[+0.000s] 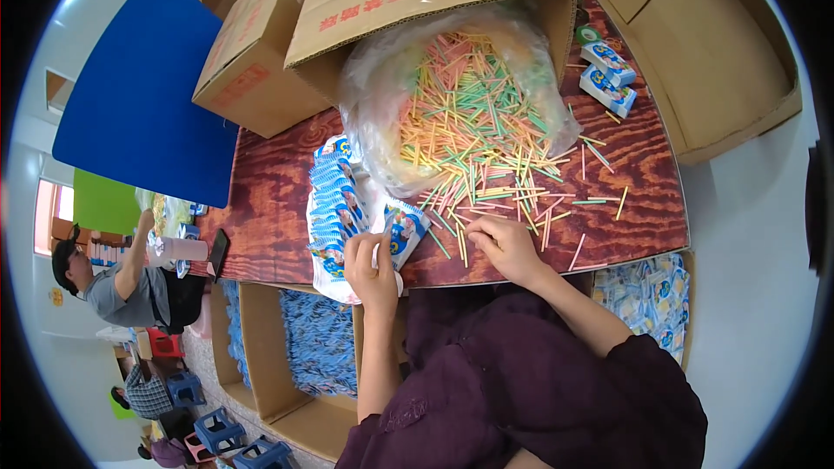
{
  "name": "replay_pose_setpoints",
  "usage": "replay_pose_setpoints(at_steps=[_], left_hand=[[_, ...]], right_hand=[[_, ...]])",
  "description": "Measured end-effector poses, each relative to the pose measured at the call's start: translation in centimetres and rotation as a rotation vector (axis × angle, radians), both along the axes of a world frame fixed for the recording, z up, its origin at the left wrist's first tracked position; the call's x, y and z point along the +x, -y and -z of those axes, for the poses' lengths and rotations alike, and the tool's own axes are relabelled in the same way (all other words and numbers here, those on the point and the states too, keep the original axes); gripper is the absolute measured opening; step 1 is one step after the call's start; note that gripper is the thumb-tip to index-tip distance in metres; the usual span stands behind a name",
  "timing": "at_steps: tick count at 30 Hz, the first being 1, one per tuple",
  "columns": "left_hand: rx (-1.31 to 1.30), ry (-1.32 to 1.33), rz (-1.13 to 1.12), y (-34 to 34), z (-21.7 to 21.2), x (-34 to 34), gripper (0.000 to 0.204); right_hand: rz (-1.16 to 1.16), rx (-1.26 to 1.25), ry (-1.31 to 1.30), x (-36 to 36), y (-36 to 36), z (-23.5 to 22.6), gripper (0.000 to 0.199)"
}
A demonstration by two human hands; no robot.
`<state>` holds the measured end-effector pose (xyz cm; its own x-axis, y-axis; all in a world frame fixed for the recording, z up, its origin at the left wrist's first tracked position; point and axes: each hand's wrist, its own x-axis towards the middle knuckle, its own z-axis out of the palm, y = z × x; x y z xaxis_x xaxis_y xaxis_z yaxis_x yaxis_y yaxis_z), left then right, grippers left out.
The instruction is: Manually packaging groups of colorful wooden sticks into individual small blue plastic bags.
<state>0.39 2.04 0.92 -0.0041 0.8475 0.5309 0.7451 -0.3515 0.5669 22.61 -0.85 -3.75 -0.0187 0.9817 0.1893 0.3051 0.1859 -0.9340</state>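
My left hand [372, 271] is closed at the table's near edge, its fingertips pinching a small blue-and-white packet [405, 231]. Beside and beyond it, a row of similar packets [334, 195] lies on a white cloth or sheet [326, 285]. My right hand [508, 248] is just to the right, fingers curled together by the near edge of the loose sticks; whatever they may hold is too small to make out. Thin pink, yellow and green sticks [486, 113] spill toward me from a clear plastic bag [369, 113].
The bag lies in a tipped cardboard box [373, 26] on the wood-patterned table [274, 195]. Small boxes [608, 91] and green tape [588, 35] are at the right. Below the edge, cartons hold blue packets [320, 343] and other packets [647, 300]. A co-worker [143, 287] sits left.
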Motion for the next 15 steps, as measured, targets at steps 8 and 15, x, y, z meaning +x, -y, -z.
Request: replay_pose_setpoints(at_steps=[8, 15], left_hand=[[0.128, -0.176, -0.022, 2.6, -1.6, 1.9, 0.012], [0.141, -0.155, -0.124, 6.7, -3.4, 3.6, 0.011]], right_hand=[[-0.080, 0.034, -0.028, -0.3, 0.5, 0.1, 0.016], [-0.116, 0.128, -0.043, -0.7, 0.7, 0.3, 0.019]])
